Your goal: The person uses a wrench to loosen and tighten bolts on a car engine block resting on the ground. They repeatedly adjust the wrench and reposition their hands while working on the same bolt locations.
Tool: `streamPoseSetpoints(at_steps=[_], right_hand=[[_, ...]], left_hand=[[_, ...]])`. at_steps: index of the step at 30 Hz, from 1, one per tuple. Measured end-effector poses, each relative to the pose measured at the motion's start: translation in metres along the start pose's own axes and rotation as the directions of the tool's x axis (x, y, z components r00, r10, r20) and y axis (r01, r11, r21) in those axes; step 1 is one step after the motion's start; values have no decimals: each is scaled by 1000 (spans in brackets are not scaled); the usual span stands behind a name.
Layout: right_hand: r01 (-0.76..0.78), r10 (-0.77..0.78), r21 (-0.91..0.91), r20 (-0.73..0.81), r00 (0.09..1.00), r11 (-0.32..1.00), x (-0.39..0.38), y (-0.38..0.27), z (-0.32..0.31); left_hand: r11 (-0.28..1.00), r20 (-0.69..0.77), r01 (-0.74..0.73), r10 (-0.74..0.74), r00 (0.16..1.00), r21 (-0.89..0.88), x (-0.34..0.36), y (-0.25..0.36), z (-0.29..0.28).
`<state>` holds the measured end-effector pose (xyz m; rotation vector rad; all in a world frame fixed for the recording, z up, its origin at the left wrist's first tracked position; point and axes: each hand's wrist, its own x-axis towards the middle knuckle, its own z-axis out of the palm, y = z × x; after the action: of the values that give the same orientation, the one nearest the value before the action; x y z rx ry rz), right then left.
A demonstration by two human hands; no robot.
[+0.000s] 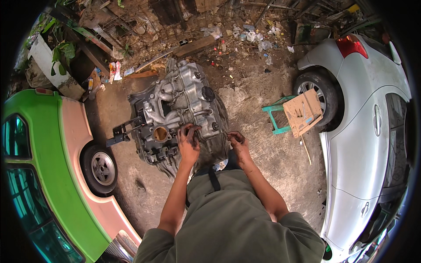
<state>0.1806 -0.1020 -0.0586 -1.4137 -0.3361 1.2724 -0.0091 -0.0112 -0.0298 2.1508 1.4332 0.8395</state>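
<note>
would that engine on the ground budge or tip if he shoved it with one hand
Probably not: the engine is a bulky block of cast metal, likely very heavy for its size. It sits low and broad on the dirt ground, so tipping seems unlikely. The left hand looks grimy, so its surfaces may be oily and slippery.

Both forearms reach forward, left hand (188,141) and right hand (237,140) with fingers curled.

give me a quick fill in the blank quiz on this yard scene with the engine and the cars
1. Both hands work at the near edge of the ____ on the ground.
2. The left hand rests on its top; the car on that side is ____ and pink.
3. Beside the white car stands a ____ stool with a board on it.

Missing words: engine; green; green
</note>
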Motion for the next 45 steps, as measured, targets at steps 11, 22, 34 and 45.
streamPoseSetpoints(at_steps=[11,22,34,45], right_hand=[[159,-141,-38,285,948,987,55,-3,-18],[216,-148,-106,445,883,971,79,-10,-22],[309,-174,-204,497,850,929,92,-10,-14],[164,-120,-277,171,978,947,-15,1,20]], left_hand=[[1000,-3,-15,15,1000,4,0,-1,0],[999,-23,-33,34,999,10,0,1,-1],[1000,-7,-18,18,1000,7,0,0,0],[1000,0,6,-6,1000,-24,-1,0,0]])
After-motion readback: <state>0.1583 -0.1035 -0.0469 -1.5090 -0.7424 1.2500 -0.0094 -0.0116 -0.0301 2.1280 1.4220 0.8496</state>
